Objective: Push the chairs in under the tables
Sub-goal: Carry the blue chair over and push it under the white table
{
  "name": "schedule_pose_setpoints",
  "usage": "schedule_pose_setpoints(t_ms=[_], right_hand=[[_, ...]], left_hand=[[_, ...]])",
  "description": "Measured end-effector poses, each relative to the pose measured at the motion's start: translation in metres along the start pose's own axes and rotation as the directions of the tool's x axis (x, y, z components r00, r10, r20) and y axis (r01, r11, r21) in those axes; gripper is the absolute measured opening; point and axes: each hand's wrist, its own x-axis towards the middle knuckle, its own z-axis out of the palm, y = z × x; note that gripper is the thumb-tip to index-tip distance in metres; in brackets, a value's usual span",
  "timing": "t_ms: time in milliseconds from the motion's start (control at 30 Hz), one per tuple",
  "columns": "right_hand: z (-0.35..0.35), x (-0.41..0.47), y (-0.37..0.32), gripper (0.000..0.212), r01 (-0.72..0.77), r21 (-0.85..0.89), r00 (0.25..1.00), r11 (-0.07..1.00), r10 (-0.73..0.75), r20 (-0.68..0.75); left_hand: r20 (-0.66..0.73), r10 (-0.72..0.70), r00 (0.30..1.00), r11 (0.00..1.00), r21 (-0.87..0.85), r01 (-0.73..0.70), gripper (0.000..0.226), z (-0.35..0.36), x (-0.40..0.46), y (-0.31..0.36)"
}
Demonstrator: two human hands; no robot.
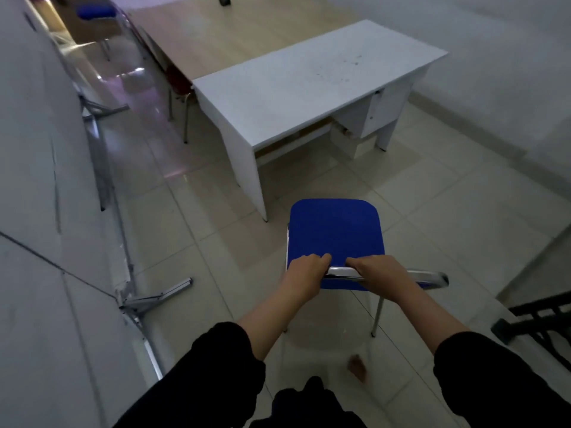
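A chair with a blue seat [335,231] and chrome frame stands on the tiled floor in front of me. Its seat faces a white desk [296,88], a short gap away from the desk's open front. My left hand [304,273] and my right hand [375,270] are both closed over the chrome top bar of the chair's back, close together. Under the desk's right end sits a drawer unit [370,114].
A white partition wall with metal feet [154,299] runs along the left. A wooden table [216,35] stands beyond the desk, with a red chair [179,83] under it and another blue chair [95,12] far back. A black metal railing [543,316] is at the right.
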Motion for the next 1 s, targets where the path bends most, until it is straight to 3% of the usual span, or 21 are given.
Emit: schedule_pose_setpoints(t_ms=[100,200,300,433,1000], right_hand=[[-0.006,0.02,0.012,0.022,0.084,0.022,0.996,0.996,-0.085,0.004],[-0.012,0.034,0.027,0.027,0.156,0.058,0.988,0.986,-0.156,0.011],[-0.017,0.05,0.052,0.03,0.223,0.05,0.975,0.973,-0.223,-0.02],[-0.024,0.068,0.082,0.035,0.318,0.035,0.946,0.947,-0.315,-0.081],[-0.056,0.19,0.207,0.033,0.468,-0.058,0.877,0.882,-0.472,-0.093]], left_hand=[[0.028,-0.048,0.998,0.997,0.053,0.047,0.02,-0.014,0.02,0.0],[0.088,-0.053,0.995,0.994,0.096,0.044,0.032,-0.023,0.046,0.009],[0.135,-0.072,0.988,0.997,-0.013,0.074,0.026,-0.022,0.08,0.012],[0.086,-0.092,0.992,0.962,-0.251,0.111,0.03,-0.019,0.106,0.011],[-0.01,-0.226,0.974,0.914,-0.347,0.209,0.039,-0.051,0.248,0.001]])
